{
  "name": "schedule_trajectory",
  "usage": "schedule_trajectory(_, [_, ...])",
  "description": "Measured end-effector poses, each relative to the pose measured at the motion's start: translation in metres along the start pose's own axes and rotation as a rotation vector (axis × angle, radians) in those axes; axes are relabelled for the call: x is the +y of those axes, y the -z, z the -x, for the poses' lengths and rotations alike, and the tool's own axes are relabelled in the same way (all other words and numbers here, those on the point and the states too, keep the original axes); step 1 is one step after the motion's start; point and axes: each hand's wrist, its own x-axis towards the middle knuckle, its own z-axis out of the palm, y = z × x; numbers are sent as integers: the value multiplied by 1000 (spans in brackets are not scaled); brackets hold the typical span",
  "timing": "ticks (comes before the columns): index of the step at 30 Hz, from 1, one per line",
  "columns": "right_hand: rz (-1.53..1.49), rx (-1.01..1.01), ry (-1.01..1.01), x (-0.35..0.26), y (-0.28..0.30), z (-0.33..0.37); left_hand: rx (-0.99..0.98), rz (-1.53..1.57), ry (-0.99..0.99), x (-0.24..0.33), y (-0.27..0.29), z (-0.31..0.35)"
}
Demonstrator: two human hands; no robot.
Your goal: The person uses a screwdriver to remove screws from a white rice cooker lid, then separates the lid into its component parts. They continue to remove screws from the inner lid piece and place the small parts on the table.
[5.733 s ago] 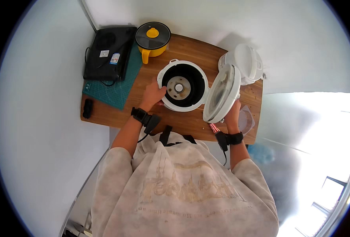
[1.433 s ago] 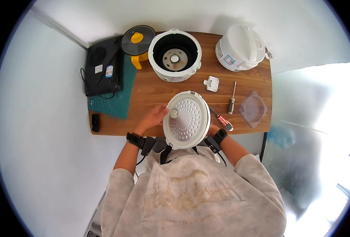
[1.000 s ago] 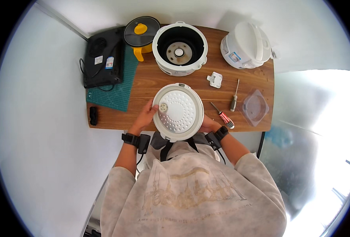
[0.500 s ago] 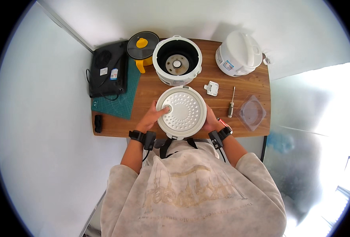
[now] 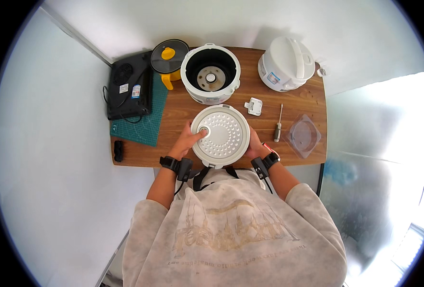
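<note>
A round white rice cooker lid (image 5: 224, 138) is held between my hands at the table's near edge, its dimpled inner side facing up. My left hand (image 5: 188, 141) grips the left rim, with the thumb on the small round fitting near that edge. Around the right rim my right hand (image 5: 255, 144) is closed, its fingers partly hidden by the lid. Just beyond stands the open rice cooker body (image 5: 210, 98), showing its dark inside and the metal heating plate (image 5: 217, 82). A small white plastic part (image 5: 255, 106) lies right of the lid.
A screwdriver (image 5: 277, 131) and a clear plastic tray (image 5: 304, 136) lie on the right. Behind them stands a closed white rice cooker (image 5: 288, 64). On the left are a black appliance (image 5: 129, 91), a green cutting mat (image 5: 147, 131), a yellow lidded pot (image 5: 169, 57) and a small black object (image 5: 118, 151).
The view has shifted slightly, so the table's things sit a little further left. My hands keep their hold on the lid, and my left thumb stays at the fitting.
</note>
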Motion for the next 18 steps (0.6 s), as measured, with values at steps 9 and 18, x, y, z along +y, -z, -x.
schedule_trajectory(9, [164, 29, 28, -7, -26, 6, 206, -65, 4, -13, -2, -9])
schedule_trajectory(18, [167, 164, 88, 14, 1, -11, 281, -133, -48, -43, 1, -25])
